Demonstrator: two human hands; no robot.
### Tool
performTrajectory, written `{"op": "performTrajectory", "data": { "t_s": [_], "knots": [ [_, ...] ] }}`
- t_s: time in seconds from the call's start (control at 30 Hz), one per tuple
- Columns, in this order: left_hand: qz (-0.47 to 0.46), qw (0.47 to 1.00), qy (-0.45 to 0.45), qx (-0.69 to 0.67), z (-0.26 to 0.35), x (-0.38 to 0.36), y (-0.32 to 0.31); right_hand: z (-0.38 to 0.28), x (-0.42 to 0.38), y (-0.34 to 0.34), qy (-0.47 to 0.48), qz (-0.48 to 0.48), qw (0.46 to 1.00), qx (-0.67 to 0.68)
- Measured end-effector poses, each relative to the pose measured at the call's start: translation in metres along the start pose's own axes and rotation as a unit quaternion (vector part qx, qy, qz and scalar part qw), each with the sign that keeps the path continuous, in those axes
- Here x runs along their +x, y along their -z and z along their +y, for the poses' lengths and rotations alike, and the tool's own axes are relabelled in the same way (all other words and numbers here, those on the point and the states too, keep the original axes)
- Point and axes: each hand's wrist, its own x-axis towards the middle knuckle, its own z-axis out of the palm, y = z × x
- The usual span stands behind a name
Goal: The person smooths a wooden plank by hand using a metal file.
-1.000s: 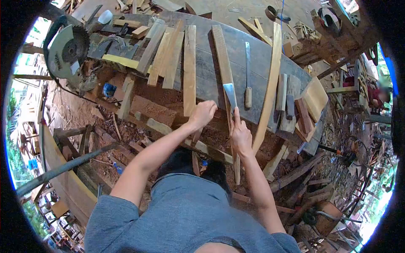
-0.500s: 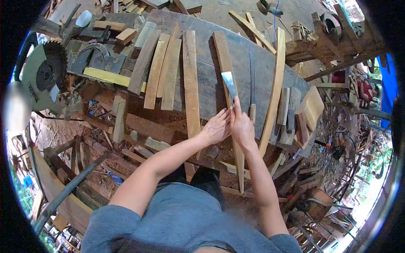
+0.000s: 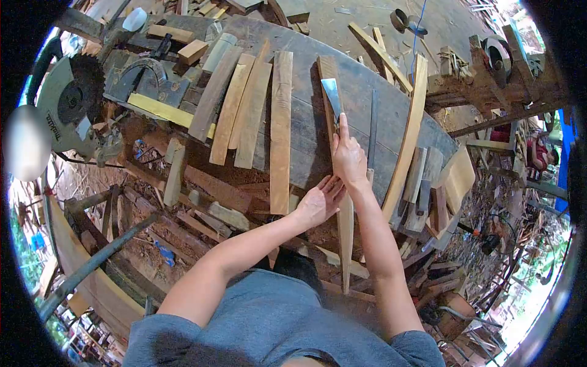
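Wood everywhere in the head view: a dark plank workbench carries a row of pale slats lying side by side. A long narrow strip runs from the far part of the bench toward the person and overhangs the near edge, its lower end tapering in front of the grey shirt.

Right hand – clenched round the handle of a flat-bladed chisel, forefinger stretched along it; the steel blade lies on the far part of the strip, pointing away from the person.

Left hand – fingers extended and pressed against the strip's side, just below the right hand; not closed round it.

A curved lath lies to the right of the strip, a dark file between them. Circular saw sits at the bench's left end.
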Motion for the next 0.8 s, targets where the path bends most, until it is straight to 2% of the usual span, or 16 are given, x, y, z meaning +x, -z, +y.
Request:
{"op": "performTrajectory", "data": {
  "t_s": [0.07, 0.2, 0.27, 0.4, 0.47, 0.5, 0.53, 0.57, 0.6, 0.7, 0.73, 0.77, 0.8],
  "knots": [
    [0.027, 1.000, -0.006, -0.008, 0.001, 0.000, 0.006, 0.003, -0.001, -0.004, 0.003, -0.001, 1.000, 0.001],
    [0.006, 1.000, 0.015, -0.020, 0.005, 0.001, 0.008, 0.005, -0.001, -0.007, 0.009, 0.009, 1.000, 0.006],
    [0.002, 1.000, 0.001, 0.025, 0.004, 0.001, 0.008, 0.004, -0.002, -0.006, 0.008, 0.005, 1.000, 0.006],
    [0.018, 1.000, 0.003, -0.010, 0.005, 0.003, 0.014, 0.007, -0.001, -0.004, -0.004, -0.004, 1.000, 0.019],
    [0.082, 0.997, -0.003, 0.008, 0.008, 0.004, 0.020, 0.019, 0.003, -0.007, 0.011, -0.012, 0.983, 0.182],
    [0.081, 0.997, -0.004, 0.009, 0.009, 0.004, 0.021, 0.024, 0.004, -0.002, 0.011, -0.011, 0.983, 0.184],
    [0.060, 0.998, -0.006, 0.025, 0.011, 0.006, 0.022, 0.028, 0.005, 0.012, -0.037, -0.107, 0.919, 0.377],
    [0.039, 0.998, -0.007, 0.040, 0.012, 0.007, 0.022, 0.030, 0.004, 0.024, -0.083, -0.198, 0.807, 0.550],
    [0.044, 0.997, -0.009, 0.062, 0.013, 0.008, 0.021, 0.026, -0.004, 0.048, -0.134, -0.243, 0.728, 0.626],
    [0.035, 0.997, -0.010, 0.070, 0.016, 0.014, 0.036, 0.038, -0.008, 0.052, -0.121, -0.284, 0.716, 0.627],
    [0.034, 0.997, -0.013, 0.068, 0.014, 0.017, 0.031, 0.037, -0.010, 0.060, -0.147, -0.309, 0.620, 0.706],
    [0.052, 0.998, 0.007, -0.015, 0.011, 0.021, 0.024, 0.042, -0.010, 0.056, -0.150, -0.307, 0.620, 0.706],
    [0.069, 0.992, 0.029, -0.098, 0.007, 0.024, 0.019, 0.051, -0.008, 0.046, -0.169, -0.351, 0.433, 0.813]
  ]
}}
